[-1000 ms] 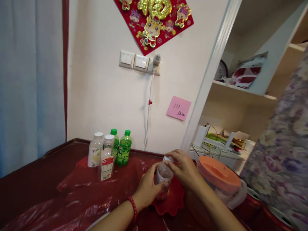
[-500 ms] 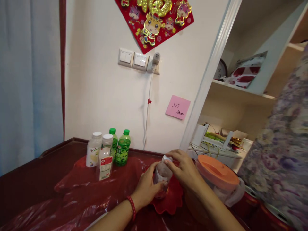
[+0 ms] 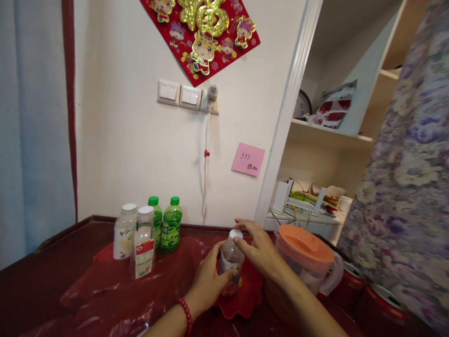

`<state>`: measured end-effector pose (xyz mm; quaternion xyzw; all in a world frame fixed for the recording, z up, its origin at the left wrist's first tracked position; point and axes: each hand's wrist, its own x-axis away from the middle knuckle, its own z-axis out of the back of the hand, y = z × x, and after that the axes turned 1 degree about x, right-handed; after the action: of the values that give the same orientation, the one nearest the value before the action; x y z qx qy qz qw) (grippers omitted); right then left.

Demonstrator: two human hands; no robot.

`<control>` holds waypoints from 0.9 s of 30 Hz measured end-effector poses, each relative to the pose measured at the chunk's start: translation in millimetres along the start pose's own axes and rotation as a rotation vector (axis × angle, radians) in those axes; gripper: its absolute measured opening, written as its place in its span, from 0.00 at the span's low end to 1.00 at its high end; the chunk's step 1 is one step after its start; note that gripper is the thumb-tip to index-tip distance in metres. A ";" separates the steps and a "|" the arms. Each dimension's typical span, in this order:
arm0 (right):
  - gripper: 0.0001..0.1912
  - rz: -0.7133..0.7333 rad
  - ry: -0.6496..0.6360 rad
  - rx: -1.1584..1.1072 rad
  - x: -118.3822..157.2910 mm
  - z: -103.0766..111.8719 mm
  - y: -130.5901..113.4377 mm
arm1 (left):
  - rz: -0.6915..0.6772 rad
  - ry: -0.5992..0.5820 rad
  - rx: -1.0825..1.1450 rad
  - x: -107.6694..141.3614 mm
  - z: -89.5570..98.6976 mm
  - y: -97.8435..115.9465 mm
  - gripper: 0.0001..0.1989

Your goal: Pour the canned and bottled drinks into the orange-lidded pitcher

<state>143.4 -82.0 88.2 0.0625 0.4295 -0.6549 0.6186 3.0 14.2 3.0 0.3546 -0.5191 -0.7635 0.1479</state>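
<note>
A clear plastic bottle [image 3: 231, 255] with a white cap [image 3: 235, 233] stands upright over a red scalloped dish [image 3: 245, 299]. My left hand [image 3: 210, 276], with a red bead bracelet at its wrist, is wrapped round the bottle's body. At the top, my right hand [image 3: 257, 245] has its thumb and fingers around the cap, which sits on the bottle's neck. Part of the bottle's label is hidden behind my left fingers. Whether the bottle's base touches the dish, I cannot tell.
To the left stand two white-capped bottles, one with a red and white label [image 3: 144, 257], the other with fruit print [image 3: 123, 236]. Green-capped drink bottles [image 3: 171, 229] are behind them. An orange-lidded pitcher [image 3: 305, 252] and red cans [image 3: 386, 302] stand at right. Red plastic sheeting [image 3: 115, 290] covers the table.
The view has shifted, so the wall items and the bottles appear further left. My left hand still holds the bottle, and my right hand's fingers look slightly more spread around the cap.
</note>
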 end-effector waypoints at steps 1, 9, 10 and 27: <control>0.12 0.012 -0.010 -0.020 0.2 0.0 1.1 | 0.001 0.003 -0.006 -0.1 -0.2 -0.8 0.32; 0.13 0.010 -0.013 -0.041 -3.1 -3.7 4.0 | 0.018 0.014 -0.012 0.2 -0.3 -2.7 0.31; 0.12 0.005 -0.012 -0.052 -3.2 -4.6 3.4 | 0.021 0.011 -0.010 0.0 -0.2 -2.8 0.31; 0.15 -0.139 0.010 0.121 -7.4 -4.5 -14.0 | 0.032 0.021 -0.026 0.8 -0.2 1.3 0.31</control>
<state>131.0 -75.4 96.7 0.0730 0.3954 -0.7208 0.5646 2.4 13.0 3.9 0.3522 -0.5130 -0.7641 0.1702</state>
